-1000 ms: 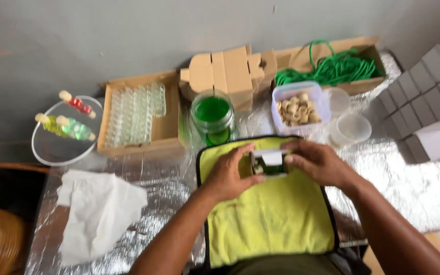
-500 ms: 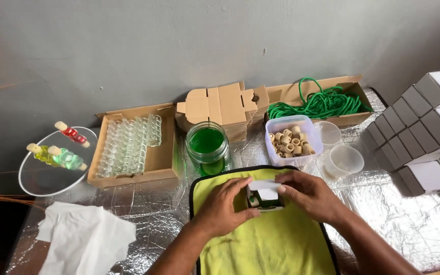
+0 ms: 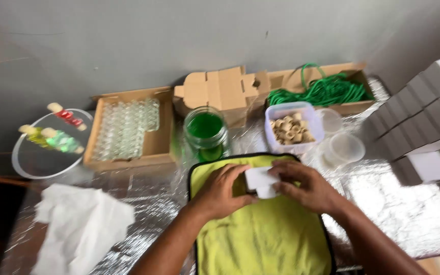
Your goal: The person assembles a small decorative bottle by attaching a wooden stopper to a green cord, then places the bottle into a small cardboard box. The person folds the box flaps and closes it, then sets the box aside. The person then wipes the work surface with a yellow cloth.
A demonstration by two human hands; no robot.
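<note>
Two hands meet over one small white box (image 3: pixel 262 182), which I see held just above the yellow-green cloth (image 3: pixel 260 239) at the middle of the surface. My left hand (image 3: pixel 223 191) grips the box's left side with fingers curled around it; my right hand (image 3: pixel 305 186) covers its right side and top edge, fingers bent over it. Both hands are clenched on the box, neither released.

I judge the box light and thin-walled, probably folded card: stiff along its edges, easily dented on its flat faces, and not slippery. The safest hold looks to be at opposite corners or edges, with light pressure.

Beyond the cloth stand a glass jar of green liquid (image 3: pixel 205 133) and a clear tub of pale caps (image 3: pixel 292 128), with two empty clear cups (image 3: pixel 343 148) beside it. Farther back lie a cardboard tray of small glass vials (image 3: pixel 128 128), flat cardboard blanks (image 3: pixel 220 91) and a box of green cord (image 3: pixel 327 90). White boxes (image 3: pixel 423 127) are stacked at the right; a crumpled white cloth (image 3: pixel 80 226) lies at the left on the foil-covered surface (image 3: pixel 408 214).

Compared with half a second ago, the white face of the box now shows more fully and a dark part seen then is hidden; the hands remain in the same place.
</note>
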